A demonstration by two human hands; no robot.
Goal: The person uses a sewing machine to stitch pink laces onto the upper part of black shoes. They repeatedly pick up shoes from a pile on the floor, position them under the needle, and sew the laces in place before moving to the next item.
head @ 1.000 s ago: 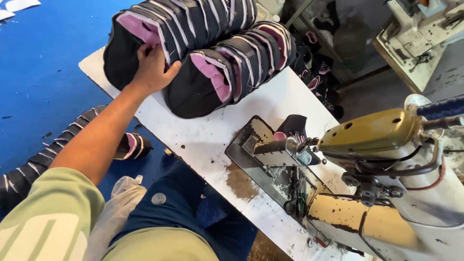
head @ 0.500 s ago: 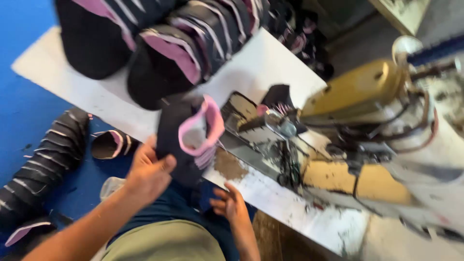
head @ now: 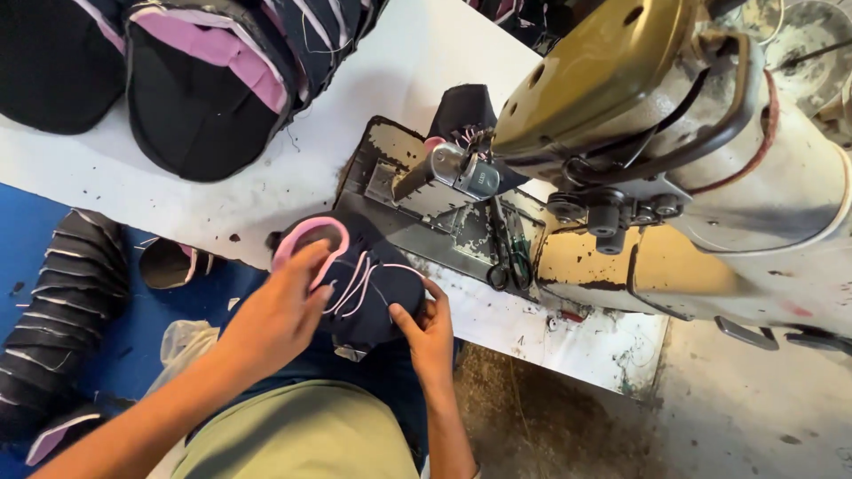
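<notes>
A white, scuffed surface (head: 417, 62) carries an old cream and gold sewing machine (head: 674, 151), with blue floor below it. At its near edge the left hand (head: 282, 312) closes around a dark navy fabric shoe upper with pink trim and pink laces (head: 359, 279), fingers over the pink collar. Just right of it, the right hand (head: 429, 330) pinches the same piece from below. Beyond the left hand lie stacked black and pink shoe uppers (head: 204, 80); small black scissors (head: 508, 257) rest beyond the right hand.
</notes>
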